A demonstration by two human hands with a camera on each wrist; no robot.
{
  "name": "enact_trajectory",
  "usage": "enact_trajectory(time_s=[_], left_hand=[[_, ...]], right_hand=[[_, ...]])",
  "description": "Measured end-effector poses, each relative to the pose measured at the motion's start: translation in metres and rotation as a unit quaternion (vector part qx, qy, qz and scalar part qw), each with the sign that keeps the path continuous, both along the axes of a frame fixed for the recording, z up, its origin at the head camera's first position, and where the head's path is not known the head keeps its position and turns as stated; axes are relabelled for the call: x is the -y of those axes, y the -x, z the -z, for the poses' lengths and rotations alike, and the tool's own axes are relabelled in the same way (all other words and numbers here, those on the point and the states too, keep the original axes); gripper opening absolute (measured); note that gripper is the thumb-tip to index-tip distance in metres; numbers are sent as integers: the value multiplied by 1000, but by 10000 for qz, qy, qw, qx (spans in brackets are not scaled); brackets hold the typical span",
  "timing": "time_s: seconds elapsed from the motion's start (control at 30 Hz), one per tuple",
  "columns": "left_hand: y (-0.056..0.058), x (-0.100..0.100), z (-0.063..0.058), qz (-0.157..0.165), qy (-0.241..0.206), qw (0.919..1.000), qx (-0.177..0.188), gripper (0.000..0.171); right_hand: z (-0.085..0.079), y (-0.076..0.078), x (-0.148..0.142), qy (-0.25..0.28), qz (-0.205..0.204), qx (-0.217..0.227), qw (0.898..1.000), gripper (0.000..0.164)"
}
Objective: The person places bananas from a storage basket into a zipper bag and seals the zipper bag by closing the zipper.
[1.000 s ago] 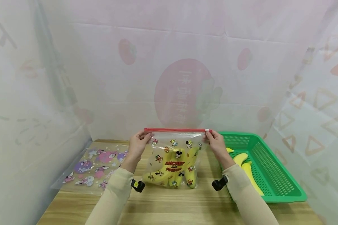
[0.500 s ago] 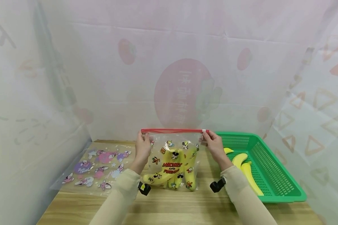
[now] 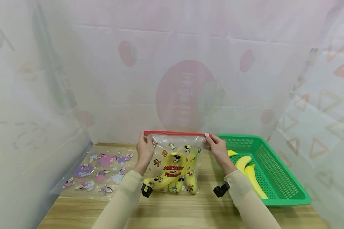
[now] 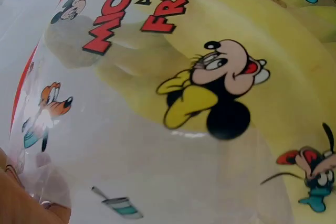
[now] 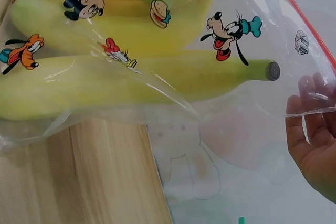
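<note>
A clear plastic zip bag (image 3: pixel 173 168) printed with cartoon characters stands upright in front of me, a bunch of bananas (image 5: pixel 131 85) inside it. Along its top runs a red zip strip (image 3: pixel 175 133), with a white slider (image 3: pixel 207 135) near the right end. My left hand (image 3: pixel 144 151) holds the bag's upper left corner, thumb in front. At the upper right corner my right hand (image 3: pixel 218 149) pinches the bag just under the slider. In the right wrist view, fingers (image 5: pixel 315 124) of this hand show partly through the plastic.
To the right stands a green perforated basket (image 3: pixel 289 202) holding a few bananas (image 3: pixel 255 181). Another clear printed bag (image 3: pixel 103 173) lies flat on the wooden table (image 3: pixel 172 213) at the left. White printed sheets (image 3: pixel 109 79) enclose the back and sides.
Both hands have shifted the bag slightly left. My left hand has turned more upright at its corner. The slider keeps its place near the right end of the strip.
</note>
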State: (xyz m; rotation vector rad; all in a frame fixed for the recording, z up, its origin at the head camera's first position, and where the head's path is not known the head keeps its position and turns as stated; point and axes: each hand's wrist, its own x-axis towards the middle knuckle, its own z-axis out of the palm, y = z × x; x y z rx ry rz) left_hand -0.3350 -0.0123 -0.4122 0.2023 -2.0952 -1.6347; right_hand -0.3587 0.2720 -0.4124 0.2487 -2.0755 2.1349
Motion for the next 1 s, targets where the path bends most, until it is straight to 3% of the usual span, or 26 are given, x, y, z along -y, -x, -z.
enact_trajectory(time_s=[0.17, 0.3, 0.4, 0.5, 0.6, 0.67, 0.73, 0.87, 1.0], left_hand=[[0, 3, -5, 94, -389, 9992, 2, 18], [-2, 1, -17, 74, -483, 9988, -34, 39], [-5, -7, -24, -78, -130, 9999, -21, 58], [-9, -19, -28, -330, 673, 9971, -111, 68], [-13, -34, -34, -504, 1772, 9825, -289, 70], [-16, -46, -37, -385, 2471, 9672, -442, 69], [-18, -57, -39, -58, 3057, 9506, -530, 66], [-17, -76, -39, 625, 3859, 9181, -649, 53], [-11, -85, -37, 973, 4251, 8970, -722, 42]], right_hand=[[-2, 2, 1, 20, -216, -34, 9998, 32], [-2, 3, 2, 85, -399, -119, 9991, 30], [-2, 2, 2, 62, -473, -124, 9988, 29], [-2, 0, 2, 40, -556, -137, 9984, 29], [-3, -1, 3, 2, -659, -188, 9977, 28], [-3, -2, 3, 39, -752, -191, 9970, 27], [-3, -3, 2, 25, -864, -171, 9961, 28], [-2, -4, 2, -14, -1070, -130, 9942, 33], [-1, -4, 3, -105, -1164, -224, 9929, 37]])
